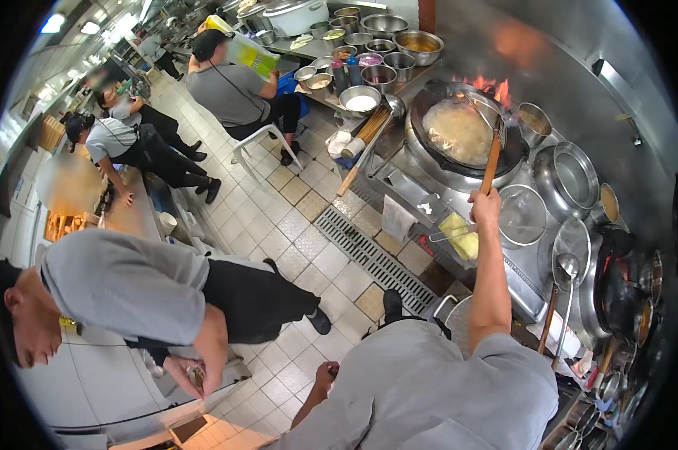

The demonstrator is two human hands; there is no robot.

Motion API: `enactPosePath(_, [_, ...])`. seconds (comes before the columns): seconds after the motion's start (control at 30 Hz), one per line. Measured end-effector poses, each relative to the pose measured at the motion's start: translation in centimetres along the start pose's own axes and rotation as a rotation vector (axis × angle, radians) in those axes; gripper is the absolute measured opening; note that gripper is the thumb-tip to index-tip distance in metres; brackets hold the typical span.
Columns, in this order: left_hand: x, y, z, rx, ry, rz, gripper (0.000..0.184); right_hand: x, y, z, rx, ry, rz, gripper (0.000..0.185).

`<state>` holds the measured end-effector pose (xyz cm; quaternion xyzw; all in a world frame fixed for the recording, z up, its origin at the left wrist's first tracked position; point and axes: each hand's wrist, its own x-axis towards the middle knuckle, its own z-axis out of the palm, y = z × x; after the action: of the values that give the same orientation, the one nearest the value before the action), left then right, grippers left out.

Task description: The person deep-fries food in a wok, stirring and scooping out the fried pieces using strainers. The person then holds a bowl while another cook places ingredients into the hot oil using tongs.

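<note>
My right hand (485,206) is closed around the wooden handle of a wire strainer (492,161). The strainer's metal end reaches into a dark wok (513,159), where pale, foamy liquid (451,133) bubbles with light pieces in it. Flames (493,88) rise behind the wok's far rim. Down by my left side, my left hand (325,377) has its fingers curled in. A small dark spot shows at those fingers, too small to name.
Right of the wok sit a round mesh strainer (523,215), metal bowls (575,171) and a ladle (568,264). Containers of ingredients (378,75) crowd the counter beyond. A co-worker (129,289) stands close on the left; another person (230,94) sits on a white chair (267,142). A floor grate (372,259) runs between.
</note>
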<state>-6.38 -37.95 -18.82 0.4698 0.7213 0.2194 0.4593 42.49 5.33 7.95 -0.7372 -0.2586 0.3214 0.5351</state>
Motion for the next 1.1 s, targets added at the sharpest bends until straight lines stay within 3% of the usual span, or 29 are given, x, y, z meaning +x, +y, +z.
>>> enactPosePath(0.03, [0.8,-0.4,0.1,-0.059,-0.013,0.051,0.022,-0.1,-0.1,-1.1,0.024,-0.02,-0.019,0.021])
enactPosePath(0.07, [2.5,-1.5,0.4,0.17,-0.113,-0.035,0.019,-0.3,-0.1,-2.1,0.048,-0.041,-0.036,0.022])
enactPosePath(0.13, [2.9,2.4,0.3,-0.257,-0.11,-0.384,0.018,-1.5,-0.3,-3.7,0.094,-0.076,-0.048,0.026])
enactPosePath(0.2, [3.1,6.5,0.4,-0.191,-0.07,-0.458,0.018,-3.1,-0.6,-5.3,0.138,-0.108,-0.041,0.031])
enactPosePath(0.27, [3.5,5.5,1.2,-0.28,-0.071,-0.477,0.017,-4.0,-0.1,-7.0,0.135,-0.17,0.026,0.04])
enactPosePath(0.5, [4.1,3.2,2.9,0.13,-0.176,-0.338,0.023,-8.1,-2.7,-7.5,0.309,-0.392,0.238,0.053])
enactPosePath(0.57, [5.4,2.3,3.4,0.209,-0.223,-0.286,0.025,-7.4,-2.6,-7.1,0.293,-0.426,0.255,0.051])
enactPosePath(0.7, [7.3,3.4,2.9,0.025,-0.235,-0.288,0.025,-4.2,-0.9,-4.1,0.257,-0.39,0.222,0.035])
enactPosePath(0.8, [9.7,-0.2,3.0,-0.22,-0.236,-0.311,0.023,0.8,0.8,-1.1,0.249,-0.375,0.19,0.007])
enactPosePath(0.83, [7.9,7.2,0.6,0.01,-0.181,-0.295,0.023,2.0,0.8,0.0,0.319,-0.334,0.202,0.012])
enactPosePath(0.93, [8.5,5.2,-0.9,-0.267,-0.17,-0.44,0.024,5.7,0.6,1.6,0.344,-0.308,0.153,0.009])
enactPosePath(1.1, [5.3,6.5,-3.9,-0.186,-0.054,-0.491,0.022,6.7,-2.7,0.4,0.332,-0.201,0.102,0.01])
